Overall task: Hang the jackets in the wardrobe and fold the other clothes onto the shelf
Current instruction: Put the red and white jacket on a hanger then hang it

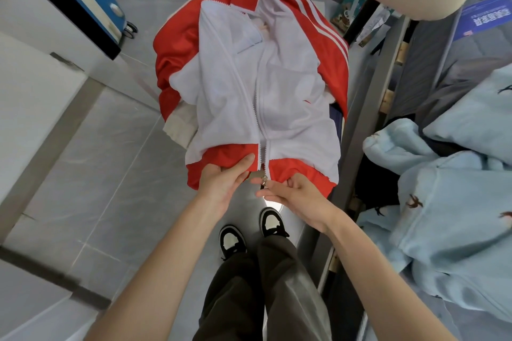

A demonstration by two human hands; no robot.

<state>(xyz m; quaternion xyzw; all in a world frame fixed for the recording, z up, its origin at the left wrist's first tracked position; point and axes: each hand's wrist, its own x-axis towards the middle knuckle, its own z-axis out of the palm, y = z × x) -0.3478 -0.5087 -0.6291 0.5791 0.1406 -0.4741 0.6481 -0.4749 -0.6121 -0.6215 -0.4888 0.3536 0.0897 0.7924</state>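
L hand (221,183): fingers curled onto the hem of the red track jacket (277,108) (white mesh lining, white sleeve stripes). Prob. there to keep the hem taut.

R hand (296,194): pinches the small metal zip slider (265,179) at the hem, just at 3 o'clock of L hand; other fingers loosely curled. My read: you're seating the zip so the jacket hangs closed.

Jacket hangs at 12 o'clock from your hands, lining toward you, above the grey tiled floor (110,160). Its top runs out of view, so can't tell what holds it up.

Edges: grey metal bed rail (368,108) at 3 o'clock, just beside the striped sleeve; light-blue fleece blanket (457,202) beyond. White cabinet side (33,119) at 9 o'clock, well apart. Free room is at 9–11 o'clock, so swing that way.
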